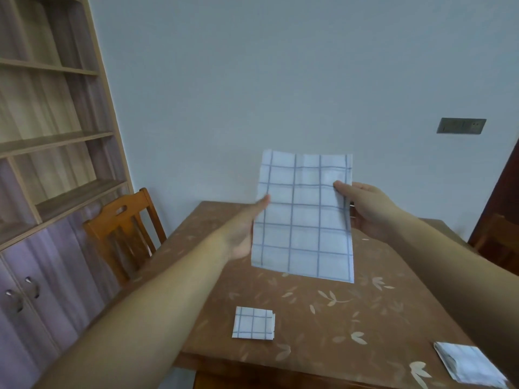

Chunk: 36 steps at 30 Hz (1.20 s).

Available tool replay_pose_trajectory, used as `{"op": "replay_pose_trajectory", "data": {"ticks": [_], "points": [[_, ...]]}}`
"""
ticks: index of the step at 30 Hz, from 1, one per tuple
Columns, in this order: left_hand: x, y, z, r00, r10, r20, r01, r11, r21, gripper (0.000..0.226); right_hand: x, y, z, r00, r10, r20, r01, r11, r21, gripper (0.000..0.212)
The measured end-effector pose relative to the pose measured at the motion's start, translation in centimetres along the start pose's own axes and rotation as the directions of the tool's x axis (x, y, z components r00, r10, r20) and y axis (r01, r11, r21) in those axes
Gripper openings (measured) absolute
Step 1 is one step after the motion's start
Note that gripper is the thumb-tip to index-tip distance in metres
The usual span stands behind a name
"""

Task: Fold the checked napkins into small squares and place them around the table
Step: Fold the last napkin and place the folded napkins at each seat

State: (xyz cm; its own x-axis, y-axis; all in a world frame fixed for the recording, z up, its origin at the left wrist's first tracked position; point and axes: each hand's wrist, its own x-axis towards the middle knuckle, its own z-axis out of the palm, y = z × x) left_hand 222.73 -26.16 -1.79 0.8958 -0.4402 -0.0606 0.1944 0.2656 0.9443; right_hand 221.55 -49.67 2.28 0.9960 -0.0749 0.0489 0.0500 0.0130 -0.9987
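Left hand (243, 233), right hand (368, 212), each grip pinching checked napkin (304, 220) side edges (above table (314, 349))

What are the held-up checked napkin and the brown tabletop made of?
White blue-checked rectangular napkin: looks like thin woven cloth, matte; it hangs flat with faint creases, though stiff paper can't be excluded. Brown leaf-patterned tabletop: wood or laminate, leaves printed or inlaid, semi-matte; dull sheen near the far edge.
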Motion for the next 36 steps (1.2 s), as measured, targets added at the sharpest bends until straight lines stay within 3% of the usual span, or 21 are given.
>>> {"op": "replay_pose_trajectory", "data": {"ticks": [2,4,8,12,21,26,33,36], "points": [[0.4,-0.3,0.2,0.996,0.046,-0.072,-0.034,0.985,0.168,0.027,0.3,1.0,-0.2,0.999,0.013,-0.041,-0.014,0.999,-0.030,0.022],[0.7,-0.5,0.0,0.984,0.101,-0.149,-0.061,0.965,0.257,0.014,0.1,2.0,-0.7,0.997,0.071,0.020,-0.069,0.993,-0.095,0.035],[1.0,-0.9,-0.2,0.961,0.156,-0.229,-0.081,0.949,0.305,0.010,-0.7,3.8,-2.1,0.939,0.249,0.238,-0.175,0.940,-0.291,0.025],[1.4,-1.1,-0.3,0.945,0.182,-0.271,-0.087,0.940,0.330,0.010,-0.5,4.0,-2.6,0.953,0.211,0.217,-0.139,0.941,-0.308,0.020],[1.7,-0.9,0.0,0.976,0.109,-0.188,-0.047,0.950,0.307,0.012,-0.3,3.7,-2.6,0.969,0.210,0.132,-0.197,0.975,-0.106,0.030],[1.6,-0.1,-0.2,0.984,0.098,-0.148,-0.059,0.967,0.248,0.017,-0.1,2.8,-2.9,0.958,0.148,0.244,-0.152,0.988,-0.003,0.032],[1.3,0.5,-0.4,0.990,0.120,-0.073,-0.092,0.948,0.303,0.013,0.0,1.9,-3.7,0.950,0.077,0.303,-0.038,0.990,-0.133,0.027],[1.0,0.9,-0.4,0.989,0.117,-0.091,-0.082,0.943,0.322,0.018,-0.1,1.7,-3.7,0.945,0.087,0.316,-0.023,0.979,-0.203,0.036]]}}
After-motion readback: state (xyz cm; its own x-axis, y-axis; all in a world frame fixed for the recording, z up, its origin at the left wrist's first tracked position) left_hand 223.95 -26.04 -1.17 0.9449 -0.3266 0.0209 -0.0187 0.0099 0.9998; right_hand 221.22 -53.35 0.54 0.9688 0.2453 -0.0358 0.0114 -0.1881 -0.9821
